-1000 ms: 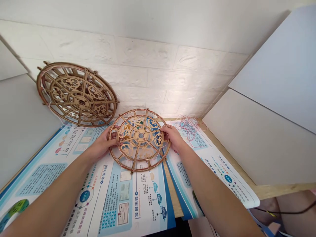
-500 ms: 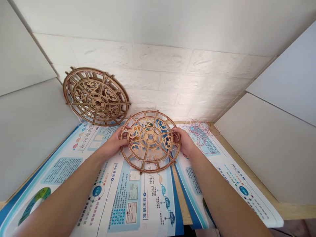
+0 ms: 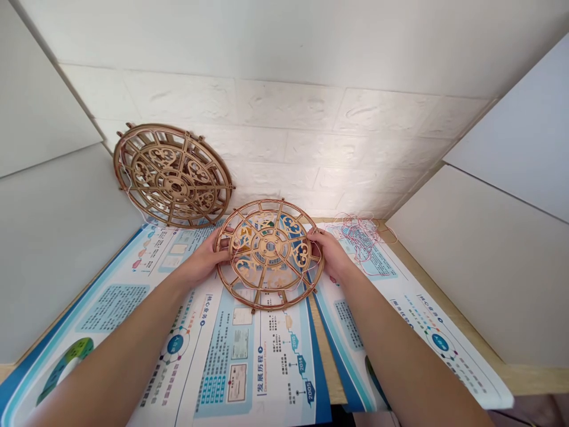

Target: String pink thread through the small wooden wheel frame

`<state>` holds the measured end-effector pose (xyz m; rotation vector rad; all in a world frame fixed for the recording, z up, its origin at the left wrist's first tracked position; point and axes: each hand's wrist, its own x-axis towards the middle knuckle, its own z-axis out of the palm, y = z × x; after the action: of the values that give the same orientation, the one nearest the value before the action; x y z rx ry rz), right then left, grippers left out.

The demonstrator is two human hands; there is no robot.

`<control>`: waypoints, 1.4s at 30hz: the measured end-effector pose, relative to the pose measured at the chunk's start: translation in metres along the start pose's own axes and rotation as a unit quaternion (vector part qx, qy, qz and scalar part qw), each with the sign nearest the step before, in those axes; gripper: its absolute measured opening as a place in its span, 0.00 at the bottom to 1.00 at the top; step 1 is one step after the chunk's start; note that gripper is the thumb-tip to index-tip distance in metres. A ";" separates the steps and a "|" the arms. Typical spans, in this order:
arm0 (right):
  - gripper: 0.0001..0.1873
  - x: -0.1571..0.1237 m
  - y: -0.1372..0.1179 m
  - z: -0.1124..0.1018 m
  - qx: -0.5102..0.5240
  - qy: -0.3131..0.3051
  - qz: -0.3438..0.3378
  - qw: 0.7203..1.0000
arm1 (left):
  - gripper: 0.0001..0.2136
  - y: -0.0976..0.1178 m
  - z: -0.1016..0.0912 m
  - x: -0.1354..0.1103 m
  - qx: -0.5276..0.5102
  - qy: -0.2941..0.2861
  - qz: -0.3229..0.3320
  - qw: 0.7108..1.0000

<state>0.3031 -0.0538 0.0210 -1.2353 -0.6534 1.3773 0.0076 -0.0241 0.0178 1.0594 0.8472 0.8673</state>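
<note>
A round bronze-coloured openwork frame point(image 3: 269, 244), with spokes, scrollwork and a hub with holes, is held tilted above the printed sheets. Gripping its left rim is my left hand point(image 3: 211, 255), thumb in front and fingers behind. At the opposite rim, my right hand point(image 3: 328, 252) is closed with the thumb and index finger near the edge; part of its fingers is hidden behind the frame. A thin pinkish wire point(image 3: 302, 279) runs across the frame's lower right part and around its rim.
More such round frames point(image 3: 175, 185) lean stacked against the white brick-patterned wall point(image 3: 302, 142) at the back left. A tangle of thin red and white wire point(image 3: 361, 234) lies at the back right. Printed posters point(image 3: 231, 356) cover the wooden table point(image 3: 329, 362). White panels point(image 3: 480, 267) stand on both sides.
My right thumb and index finger have shifted slightly left along the frame's right rim. The frame and my left hand stay almost unmoved.
</note>
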 end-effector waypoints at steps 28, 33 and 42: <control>0.13 -0.001 -0.003 0.003 0.040 -0.018 0.026 0.999 | 0.29 -0.005 -0.003 0.004 0.006 -0.012 0.022 1.000; 0.11 0.000 -0.006 -0.001 0.085 -0.044 0.046 0.994 | 0.29 -0.005 -0.002 0.004 -0.001 -0.009 0.019 1.000; 0.20 -0.001 -0.003 -0.002 0.046 -0.019 0.018 0.999 | 0.29 -0.005 -0.003 0.005 0.005 -0.005 0.012 1.000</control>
<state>0.3058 -0.0544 0.0238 -1.1556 -0.5887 1.4480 0.0078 -0.0201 0.0112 1.0846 0.8335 0.8786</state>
